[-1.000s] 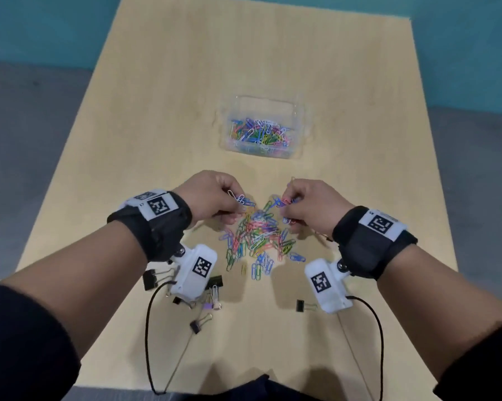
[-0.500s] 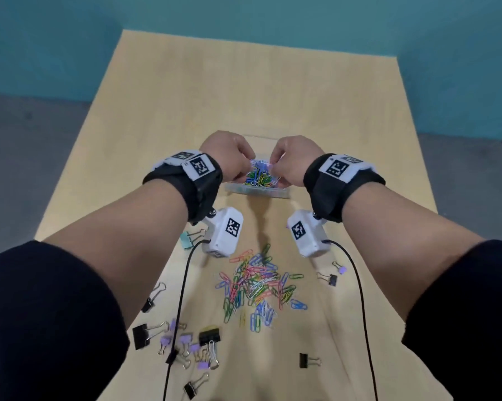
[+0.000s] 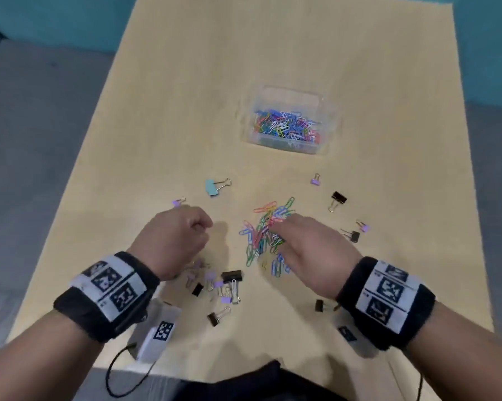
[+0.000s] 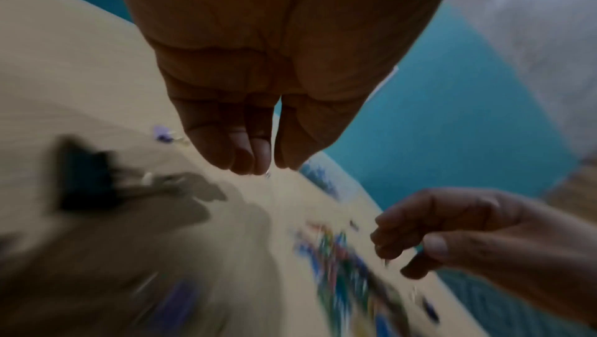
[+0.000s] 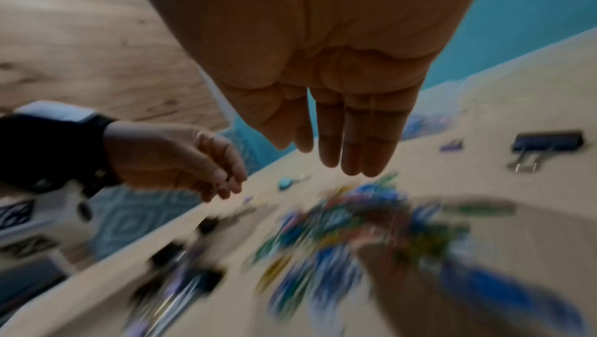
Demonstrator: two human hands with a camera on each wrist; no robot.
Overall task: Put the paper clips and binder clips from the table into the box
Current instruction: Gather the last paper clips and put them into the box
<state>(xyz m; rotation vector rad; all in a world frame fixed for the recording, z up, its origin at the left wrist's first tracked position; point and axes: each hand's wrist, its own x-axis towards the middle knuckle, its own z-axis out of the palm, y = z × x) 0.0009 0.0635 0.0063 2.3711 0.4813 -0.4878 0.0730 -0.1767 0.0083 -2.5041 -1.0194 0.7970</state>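
A pale wooden table (image 3: 203, 91) is filling most of the head view, with a teal wall running behind it and grey floor lying to either side. The clear plastic box (image 3: 292, 94) is sitting toward the far right of the table, already holding a heap of coloured paper clips. A loose pile of paper clips (image 3: 263, 233) is lying in the middle, nearer the person. Binder clips are lying scattered around it: a light blue binder clip (image 3: 212, 187) to the far left of the pile, a black binder clip (image 3: 339, 197) to its right, and a cluster of black and purple binder clips (image 3: 221, 283) near the left wrist.

The left hand (image 3: 176, 240) is hovering over the table left of the pile, fingers loosely curled and holding nothing. The right hand (image 3: 307, 247) is reaching over the near right part of the pile, covering some clips; its fingers (image 5: 352, 138) are hanging straight and relaxed, gripping nothing. Both wrists are wearing black bands with printed markers, and both wrist views are blurring badly near the table
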